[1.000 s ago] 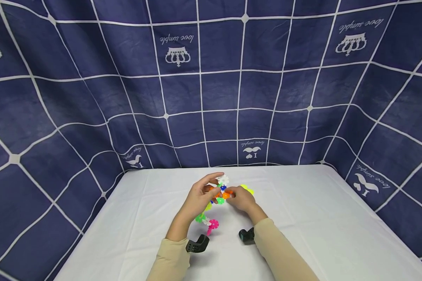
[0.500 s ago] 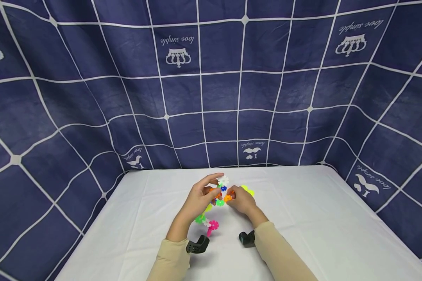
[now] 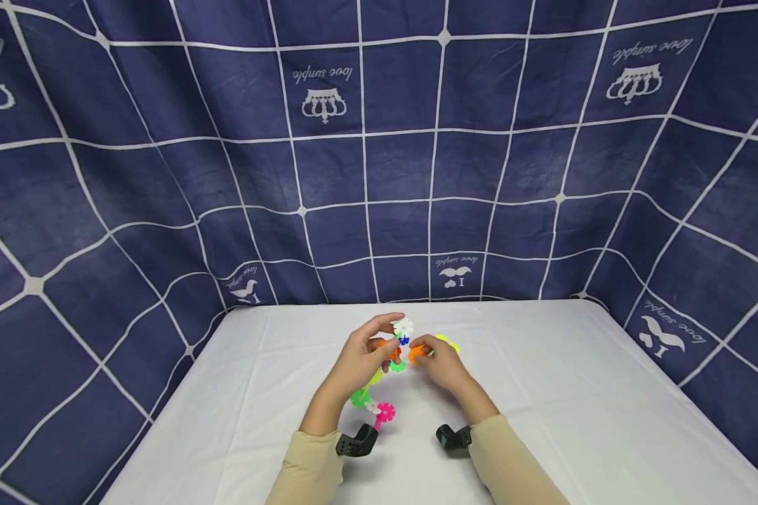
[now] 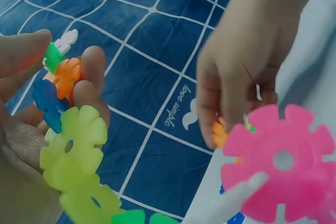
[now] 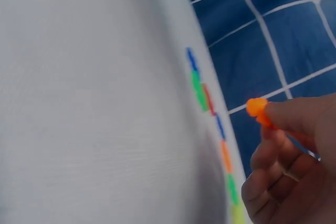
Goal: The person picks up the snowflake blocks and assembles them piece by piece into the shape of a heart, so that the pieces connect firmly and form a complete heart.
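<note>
Snowflake-shaped plastic building discs make up a chain (image 4: 73, 148) that my left hand (image 3: 361, 355) holds up near its upper end. In the left wrist view, white, green, orange, blue and yellow discs lead down from the fingers, and a pink disc (image 4: 283, 163) hangs at the near end. To its right, my right hand (image 3: 441, 361) pinches an orange disc (image 5: 257, 107) between thumb and fingertip. A gap separates this disc from the chain in the head view. A white disc (image 3: 403, 327) shows by the left fingertips.
A row of coloured discs (image 5: 226, 156) lies on the white-covered table (image 5: 94, 103); some yellow ones (image 3: 446, 341) show behind my right hand. A dark blue checked curtain (image 3: 391, 168) stands round the back and sides.
My right hand has drawn a little to the right, taking the orange disc away from the chain. My left hand has stayed nearly in place, still holding the chain.
</note>
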Demonstrator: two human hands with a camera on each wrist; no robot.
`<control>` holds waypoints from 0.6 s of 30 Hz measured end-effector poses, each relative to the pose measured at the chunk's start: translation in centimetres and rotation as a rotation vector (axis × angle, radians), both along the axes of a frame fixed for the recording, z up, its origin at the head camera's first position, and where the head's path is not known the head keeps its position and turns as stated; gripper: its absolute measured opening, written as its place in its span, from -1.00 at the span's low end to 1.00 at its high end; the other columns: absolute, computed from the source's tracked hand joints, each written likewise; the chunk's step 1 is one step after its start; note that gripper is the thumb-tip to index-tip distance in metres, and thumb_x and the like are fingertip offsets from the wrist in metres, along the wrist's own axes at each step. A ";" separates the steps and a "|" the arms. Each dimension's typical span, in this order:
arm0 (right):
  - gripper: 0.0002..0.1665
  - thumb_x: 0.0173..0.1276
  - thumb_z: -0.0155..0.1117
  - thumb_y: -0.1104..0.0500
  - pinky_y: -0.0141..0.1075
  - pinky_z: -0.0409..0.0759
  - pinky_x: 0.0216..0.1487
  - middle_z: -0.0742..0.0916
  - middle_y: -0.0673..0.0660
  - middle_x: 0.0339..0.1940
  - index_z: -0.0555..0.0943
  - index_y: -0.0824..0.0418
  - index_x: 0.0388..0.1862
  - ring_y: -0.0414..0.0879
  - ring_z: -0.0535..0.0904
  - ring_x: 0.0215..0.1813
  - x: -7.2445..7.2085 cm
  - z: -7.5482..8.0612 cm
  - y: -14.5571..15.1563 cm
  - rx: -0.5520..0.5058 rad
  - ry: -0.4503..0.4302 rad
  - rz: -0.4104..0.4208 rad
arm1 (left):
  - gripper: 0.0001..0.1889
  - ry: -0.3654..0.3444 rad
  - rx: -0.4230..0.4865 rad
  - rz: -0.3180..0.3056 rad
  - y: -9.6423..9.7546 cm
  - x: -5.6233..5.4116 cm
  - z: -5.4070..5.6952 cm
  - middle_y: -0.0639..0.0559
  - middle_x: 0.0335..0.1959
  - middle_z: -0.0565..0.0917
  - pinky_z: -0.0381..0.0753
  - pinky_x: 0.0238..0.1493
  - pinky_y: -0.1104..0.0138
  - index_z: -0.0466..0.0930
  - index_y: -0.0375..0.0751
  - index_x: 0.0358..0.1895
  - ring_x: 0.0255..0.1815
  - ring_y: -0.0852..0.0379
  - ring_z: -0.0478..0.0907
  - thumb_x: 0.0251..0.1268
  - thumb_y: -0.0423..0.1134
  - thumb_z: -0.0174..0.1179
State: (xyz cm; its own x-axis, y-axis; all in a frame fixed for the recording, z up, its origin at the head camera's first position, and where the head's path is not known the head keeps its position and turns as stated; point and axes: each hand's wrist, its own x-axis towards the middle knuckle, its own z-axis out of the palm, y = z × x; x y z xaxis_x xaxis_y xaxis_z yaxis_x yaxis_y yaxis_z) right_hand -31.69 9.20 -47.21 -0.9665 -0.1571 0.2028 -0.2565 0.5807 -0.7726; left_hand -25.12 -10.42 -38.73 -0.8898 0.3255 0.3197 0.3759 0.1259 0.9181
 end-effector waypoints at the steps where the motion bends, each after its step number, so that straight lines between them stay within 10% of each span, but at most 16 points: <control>1: -0.73 0.26 0.34 0.34 -0.32 0.46 -0.27 0.66 0.05 -0.34 0.69 0.12 -0.08 -0.14 0.48 -0.32 0.1 0.3 0.1 -0.031 0.004 -0.006 | -0.55 -0.007 -0.001 -0.002 0.1 0.0 0.0 -0.23 0.06 0.53 0.60 -0.49 0.41 0.47 0.01 0.35 -0.53 0.19 0.57 0.45 -0.35 0.15; 10: -0.75 0.41 0.26 0.26 -0.42 0.43 -0.54 0.59 0.15 -0.27 0.63 0.12 0.04 -0.13 0.40 -0.58 2.0 4.1 1.3 -0.339 -0.030 0.022 | -0.57 -0.026 -0.014 0.018 0.3 0.1 -0.1 -0.20 0.04 0.53 0.56 -0.50 0.41 0.48 0.01 0.34 -0.52 -0.11 0.53 0.46 -0.33 0.15; 18: -0.67 0.49 0.21 0.22 -0.38 0.44 -0.59 0.57 0.11 -0.45 0.47 0.18 0.18 -0.12 0.37 -0.64 3.3 6.1 2.0 -0.444 -0.022 0.111 | -0.57 -0.024 -0.022 0.019 0.5 0.0 -0.2 -0.23 0.03 0.55 0.54 -0.50 0.40 0.50 0.01 0.32 -0.56 0.16 0.51 0.44 -0.37 0.14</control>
